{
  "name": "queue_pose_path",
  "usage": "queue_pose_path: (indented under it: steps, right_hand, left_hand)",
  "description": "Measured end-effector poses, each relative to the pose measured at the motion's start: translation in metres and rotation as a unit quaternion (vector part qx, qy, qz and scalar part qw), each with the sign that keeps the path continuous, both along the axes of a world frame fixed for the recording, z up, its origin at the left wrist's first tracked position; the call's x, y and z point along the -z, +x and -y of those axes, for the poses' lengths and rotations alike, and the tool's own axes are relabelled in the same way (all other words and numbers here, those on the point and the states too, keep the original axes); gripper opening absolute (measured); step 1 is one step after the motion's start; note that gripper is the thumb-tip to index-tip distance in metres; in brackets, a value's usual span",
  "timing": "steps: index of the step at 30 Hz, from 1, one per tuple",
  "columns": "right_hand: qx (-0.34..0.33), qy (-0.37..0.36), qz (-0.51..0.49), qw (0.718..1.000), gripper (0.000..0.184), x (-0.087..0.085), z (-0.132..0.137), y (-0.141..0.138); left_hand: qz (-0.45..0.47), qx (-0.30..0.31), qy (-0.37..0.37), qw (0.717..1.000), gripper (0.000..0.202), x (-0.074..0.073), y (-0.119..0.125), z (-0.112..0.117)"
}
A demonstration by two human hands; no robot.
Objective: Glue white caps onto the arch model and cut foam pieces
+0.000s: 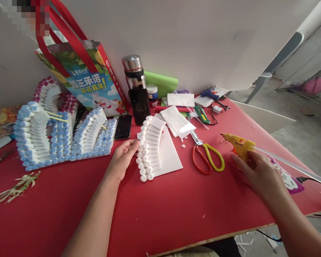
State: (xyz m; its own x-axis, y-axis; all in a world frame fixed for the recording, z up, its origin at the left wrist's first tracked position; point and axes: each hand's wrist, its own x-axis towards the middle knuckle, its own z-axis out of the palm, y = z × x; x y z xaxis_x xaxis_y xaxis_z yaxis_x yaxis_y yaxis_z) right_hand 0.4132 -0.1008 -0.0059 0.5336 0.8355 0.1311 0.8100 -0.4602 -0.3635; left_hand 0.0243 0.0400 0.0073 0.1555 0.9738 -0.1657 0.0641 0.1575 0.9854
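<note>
Pinching left rim of white rosette-trimmed stepped panel (152, 142) between thumb and fingers of left hand (124, 157); mid-view on red tabletop (163, 217), with white board (172, 153) showing along right side. Long axis near-to-far, gently curved, far end leaning right; rosettes along left, narrow steps to right. Grasping yellow hot-glue gun (239, 142) by handle in right hand (259, 175), with fingers wrapped round; can't tell whether squeezing trigger. Nozzle aimed left, above scissors (199, 142) handles in view, with clear glue stick (286, 160) trailing right. Most room in front of panel, down to near table edge; narrower gap between board and scissors. Hemmed in at left by blue-and-white rosette pieces (34, 150), behind by smartphone (123, 127) and white sheets (178, 121).
</note>
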Motion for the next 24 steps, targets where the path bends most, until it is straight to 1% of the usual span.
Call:
queue_pose_path:
  steps: [3,4,6,7,8,9,10,11,12,13,15,17,19,21,22,24]
  right_hand:
    - [-0.042,0.023,0.030,0.998,0.049,-0.008,0.028,-0.004]
    - [-0.039,0.028,0.045,0.998,0.049,-0.012,0.039,-0.007]
    - [-0.042,0.031,0.048,0.998,0.042,-0.020,0.056,-0.018]
    - [-0.050,0.046,0.036,0.997,0.038,-0.025,0.062,-0.026]
    - [-0.073,0.061,0.010,0.995,0.033,-0.029,0.065,-0.036]
    - [-0.110,0.074,-0.027,0.991,0.029,-0.033,0.065,-0.047]
    - [-0.147,0.075,-0.074,0.983,0.028,-0.037,0.060,-0.059]
    - [-0.196,0.059,-0.118,0.972,0.028,-0.040,0.052,-0.072]
    - [-0.220,0.048,-0.152,0.962,0.028,-0.044,0.042,-0.085]
    - [-0.244,0.027,-0.172,0.954,0.031,-0.047,0.028,-0.097]
    - [-0.294,-0.025,-0.175,0.939,0.037,-0.051,-0.001,-0.117]
    - [-0.306,-0.075,-0.169,0.934,0.039,-0.053,-0.029,-0.131]
    - [-0.312,-0.098,-0.178,0.928,0.039,-0.051,-0.049,-0.138]
    - [-0.304,-0.100,-0.192,0.928,0.041,-0.044,-0.060,-0.138]
    - [-0.295,-0.095,-0.205,0.929,0.042,-0.040,-0.063,-0.136]
    - [-0.275,-0.081,-0.242,0.927,0.043,-0.032,-0.065,-0.130]
  left_hand:
    - [-0.001,-0.002,0.005,1.000,0.043,-0.002,0.002,0.001]
    - [-0.004,-0.001,0.005,1.000,0.043,-0.003,0.003,0.001]
    - [-0.013,0.000,0.006,1.000,0.044,-0.004,0.004,0.002]
    - [-0.019,0.000,0.006,1.000,0.044,-0.005,0.004,0.001]
    - [-0.025,0.000,0.007,1.000,0.046,-0.005,0.004,0.001]
    - [-0.032,0.001,0.007,0.999,0.047,-0.005,0.003,0.001]
    - [-0.038,0.002,0.006,0.999,0.048,-0.005,0.002,0.000]
    - [-0.046,0.003,0.004,0.999,0.050,-0.005,0.001,0.000]
    - [-0.053,0.003,-0.001,0.999,0.051,-0.005,0.000,-0.001]
    - [-0.060,0.001,-0.006,0.998,0.051,-0.005,-0.001,-0.001]
    - [-0.065,-0.001,-0.020,0.998,0.051,-0.007,-0.002,-0.001]
    - [-0.047,0.010,-0.035,0.998,0.050,-0.012,-0.001,0.001]
    - [-0.012,0.020,-0.045,0.999,0.048,-0.020,0.001,0.006]
    - [0.018,0.001,-0.046,0.999,0.049,-0.030,0.003,0.013]
    - [0.021,-0.011,-0.043,0.999,0.051,-0.036,0.003,0.017]
    - [0.019,-0.015,-0.052,0.998,0.057,-0.050,0.004,0.025]
